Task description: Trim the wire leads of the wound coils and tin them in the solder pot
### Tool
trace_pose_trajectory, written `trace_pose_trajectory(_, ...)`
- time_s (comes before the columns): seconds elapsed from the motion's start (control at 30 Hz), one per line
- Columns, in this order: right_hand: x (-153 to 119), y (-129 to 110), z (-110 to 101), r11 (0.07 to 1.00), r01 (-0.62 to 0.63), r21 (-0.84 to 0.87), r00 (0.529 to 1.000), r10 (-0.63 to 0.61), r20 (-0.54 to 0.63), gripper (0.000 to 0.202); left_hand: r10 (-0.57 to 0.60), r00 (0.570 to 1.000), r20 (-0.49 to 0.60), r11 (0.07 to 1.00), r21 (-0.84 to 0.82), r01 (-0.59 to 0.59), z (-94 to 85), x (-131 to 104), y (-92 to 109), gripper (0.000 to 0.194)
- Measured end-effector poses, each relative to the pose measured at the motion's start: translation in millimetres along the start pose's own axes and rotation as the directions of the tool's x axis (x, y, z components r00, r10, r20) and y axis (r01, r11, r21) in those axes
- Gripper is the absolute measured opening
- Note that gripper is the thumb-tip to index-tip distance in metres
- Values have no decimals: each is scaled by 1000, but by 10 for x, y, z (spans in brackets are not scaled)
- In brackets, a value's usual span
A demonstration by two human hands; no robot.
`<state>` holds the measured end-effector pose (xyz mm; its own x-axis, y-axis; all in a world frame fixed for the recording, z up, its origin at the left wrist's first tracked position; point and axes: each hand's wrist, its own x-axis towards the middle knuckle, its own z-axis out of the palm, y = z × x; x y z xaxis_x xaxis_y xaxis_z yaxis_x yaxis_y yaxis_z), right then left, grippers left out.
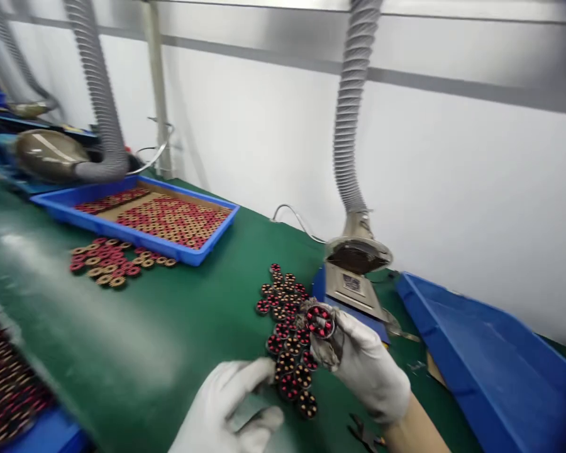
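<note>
My right hand [365, 362], in a white glove with dirty fingertips, holds a round part [319, 321] with red segments and a dark rim, raised over the bench. My left hand [233, 406], also gloved, is at the lower middle with thumb and fingers apart and nothing visible between them. Its index fingertip is beside the left edge of a cluster of similar dark-rimmed round parts [288, 385], some with red and some with tan segments. The cluster lies on the green bench [183, 327] and runs up behind the held part.
A blue tray [195, 256] of red and tan rings is at the left, with loose rings [108, 261] before it. A soldering-type device [353, 289] stands under a hose [349, 126]. A blue bin [490, 371] is at the right, pliers [365, 434] at the bottom.
</note>
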<state>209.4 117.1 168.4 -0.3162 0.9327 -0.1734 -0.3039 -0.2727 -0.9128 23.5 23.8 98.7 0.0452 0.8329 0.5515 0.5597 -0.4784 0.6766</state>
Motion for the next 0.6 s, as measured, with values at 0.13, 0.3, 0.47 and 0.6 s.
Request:
trace_pose_trajectory(0.13,10,466,360,993,-116,-6,988,116,99,23,63,998,-16,985,159,-60,-245,151,80,42)
trace_pose_trajectory(0.3,224,1135,780,979,-177,-105,926,202,318,30,-240,968,75,892,411,189,-605,-84,-169,26)
trace_pose_trajectory(0.47,424,1810,1014,879,-58,-473,906,246,346,43,-589,807,-47,754,330,569,-1235,-692,-554,26)
trace_pose_trajectory(0.6,401,1995,974,662,177,-729,944,94,315,37,-791,549,-270,454,341,823,-1696,-1246,-916,24)
